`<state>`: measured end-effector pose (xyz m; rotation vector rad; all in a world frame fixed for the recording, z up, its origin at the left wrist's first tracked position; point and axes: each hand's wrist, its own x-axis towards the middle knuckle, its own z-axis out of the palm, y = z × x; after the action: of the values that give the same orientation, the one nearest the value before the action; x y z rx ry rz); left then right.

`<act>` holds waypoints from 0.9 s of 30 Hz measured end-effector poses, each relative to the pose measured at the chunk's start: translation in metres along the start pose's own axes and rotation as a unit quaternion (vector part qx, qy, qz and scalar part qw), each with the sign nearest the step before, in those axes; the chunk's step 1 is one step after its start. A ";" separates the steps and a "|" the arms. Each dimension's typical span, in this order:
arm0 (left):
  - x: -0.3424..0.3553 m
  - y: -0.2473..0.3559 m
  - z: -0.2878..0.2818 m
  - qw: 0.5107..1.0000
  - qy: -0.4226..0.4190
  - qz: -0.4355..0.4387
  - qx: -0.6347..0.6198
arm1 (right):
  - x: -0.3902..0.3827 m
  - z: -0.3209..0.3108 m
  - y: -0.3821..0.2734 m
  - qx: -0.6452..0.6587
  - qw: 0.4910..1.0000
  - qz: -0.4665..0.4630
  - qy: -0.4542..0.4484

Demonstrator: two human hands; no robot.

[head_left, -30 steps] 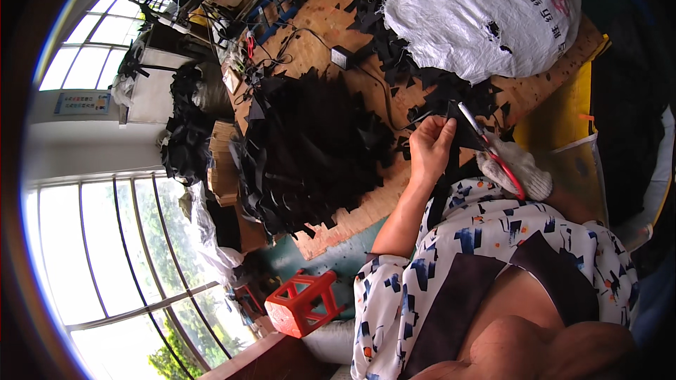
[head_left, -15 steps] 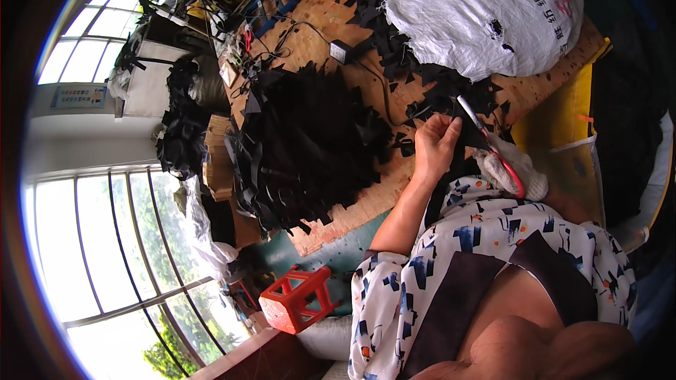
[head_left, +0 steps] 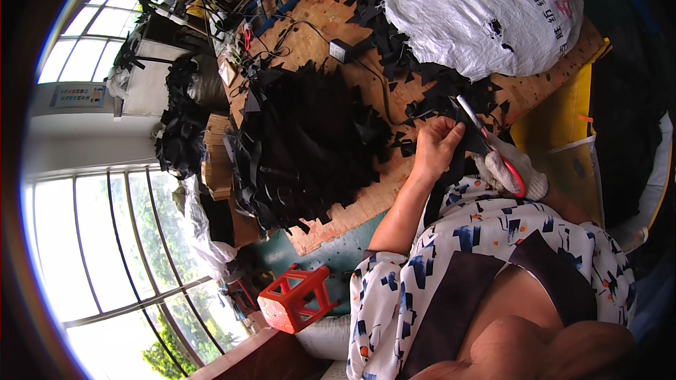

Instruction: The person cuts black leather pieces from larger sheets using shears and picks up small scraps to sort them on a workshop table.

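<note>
My bare left hand (head_left: 435,146) is closed in a pinch on a black fabric piece (head_left: 473,138), held over the table's near edge. Fingers of my gloved right hand (head_left: 512,169) wrap round a pair of red-handled scissors (head_left: 521,184). The pale blades (head_left: 467,108) point up and away, just right of my left fingertips and against the cloth. The glove partly hides the handles. To the left of my left hand lies a big heap of black fabric pieces (head_left: 310,141).
A white woven sack (head_left: 465,14) rests on black scraps at the far side of the wooden table (head_left: 320,229). A black adapter (head_left: 341,51) and its cable lie mid-table. A red plastic stool (head_left: 285,306) stands lower left, near barred windows. Yellow sheeting (head_left: 556,127) hangs at right.
My left hand has shifted slightly right and toward me with the black fabric. The scissors in my right hand have barely moved.
</note>
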<state>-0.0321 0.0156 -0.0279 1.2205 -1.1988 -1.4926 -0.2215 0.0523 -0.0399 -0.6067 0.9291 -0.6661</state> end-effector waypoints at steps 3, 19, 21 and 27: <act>0.000 -0.002 0.000 1.000 -0.003 0.015 -0.004 | 0.001 -0.004 0.009 -0.029 0.998 -0.049 -0.001; -0.010 -0.018 -0.007 0.997 -0.034 -0.025 -0.058 | 0.012 -0.008 -0.018 0.269 0.947 -0.037 -0.173; -0.009 -0.010 -0.006 0.993 -0.024 -0.011 -0.111 | 0.012 -0.009 -0.021 0.264 0.948 -0.030 -0.177; 0.010 -0.003 -0.038 0.959 0.062 -0.082 -0.265 | 0.012 -0.011 -0.007 0.275 0.946 -0.036 -0.168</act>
<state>0.0035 0.0001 -0.0348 1.0377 -0.5652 -1.6876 -0.2276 0.0364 -0.0460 -0.2390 0.3735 -0.8174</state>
